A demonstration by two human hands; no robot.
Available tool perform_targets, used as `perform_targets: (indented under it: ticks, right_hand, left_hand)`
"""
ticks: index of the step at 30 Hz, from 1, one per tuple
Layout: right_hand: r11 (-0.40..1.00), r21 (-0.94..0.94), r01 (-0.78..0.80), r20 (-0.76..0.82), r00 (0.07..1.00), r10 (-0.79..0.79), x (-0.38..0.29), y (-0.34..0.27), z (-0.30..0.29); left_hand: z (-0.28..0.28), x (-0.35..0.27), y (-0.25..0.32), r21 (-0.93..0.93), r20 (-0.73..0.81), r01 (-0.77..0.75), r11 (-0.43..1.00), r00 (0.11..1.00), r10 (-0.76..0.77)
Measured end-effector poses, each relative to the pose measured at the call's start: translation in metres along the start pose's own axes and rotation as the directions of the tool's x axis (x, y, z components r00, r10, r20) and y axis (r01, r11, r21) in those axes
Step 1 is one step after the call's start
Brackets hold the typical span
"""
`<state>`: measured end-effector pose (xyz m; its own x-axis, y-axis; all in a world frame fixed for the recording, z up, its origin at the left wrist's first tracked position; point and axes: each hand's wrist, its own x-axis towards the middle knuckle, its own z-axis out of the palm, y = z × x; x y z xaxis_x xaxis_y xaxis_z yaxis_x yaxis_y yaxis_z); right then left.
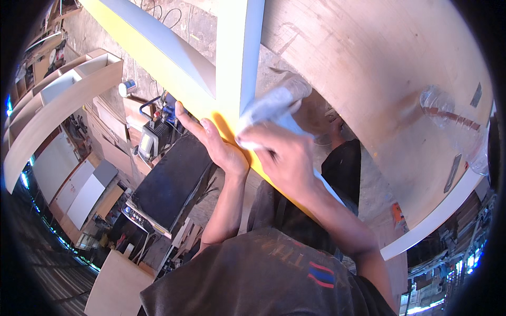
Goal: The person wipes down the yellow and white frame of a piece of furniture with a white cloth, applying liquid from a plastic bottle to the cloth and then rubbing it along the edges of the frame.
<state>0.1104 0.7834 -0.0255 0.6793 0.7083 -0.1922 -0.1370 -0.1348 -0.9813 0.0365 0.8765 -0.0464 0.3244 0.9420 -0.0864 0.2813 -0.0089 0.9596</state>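
Observation:
A yellow-faced board with pale sides [166, 73] runs from the top left down to before my body, and a white board [233, 51] meets it from above. My left hand [221, 148] rests against the yellow face near this joint, its fingers apart. Close to the joint, my right hand [282, 148] grips a white cloth or wad [269, 106], blurred, whose exact kind I cannot tell. The fingers of my right hand press it at the board's edge.
A large wooden panel [367, 79] spans the right side, with a clear plastic bottle [435, 102] and a flat metal strip [452, 173] on it. To the left are a wooden shelf frame [75, 94], a can [127, 88], a finned machine [152, 138] and a black-topped cabinet [170, 181].

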Motion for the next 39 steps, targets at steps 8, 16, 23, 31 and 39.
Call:
perform_targets:
  ticks: [8,16,23,31,39]
  right_hand:
    - [0.999,-0.033,0.003,-0.030,1.000,-0.004,-0.009,-0.003,-0.009]
    - [0.998,0.006,0.062,-0.028,0.998,-0.062,0.010,-0.001,0.004]
    - [0.993,-0.045,0.110,0.075,0.991,-0.107,-0.008,0.006,-0.014]
    - [0.988,-0.152,-0.022,0.206,0.977,0.053,-0.057,0.008,-0.057]
    - [0.986,-0.158,-0.058,0.061,0.996,0.068,-0.090,0.010,-0.061]
  left_hand:
    - [-0.010,-0.001,-0.012,-0.023,0.035,0.017,1.000,0.999,-0.016]
    - [-0.003,0.000,-0.002,-0.156,0.049,0.065,0.986,0.997,-0.058]
    - [-0.009,0.002,-0.012,0.098,0.014,-0.073,0.993,0.997,0.072]
    - [-0.006,0.003,-0.008,0.023,-0.009,-0.041,0.999,0.999,0.041]
    - [-0.002,0.004,-0.010,0.003,0.027,-0.063,0.998,0.998,0.063]
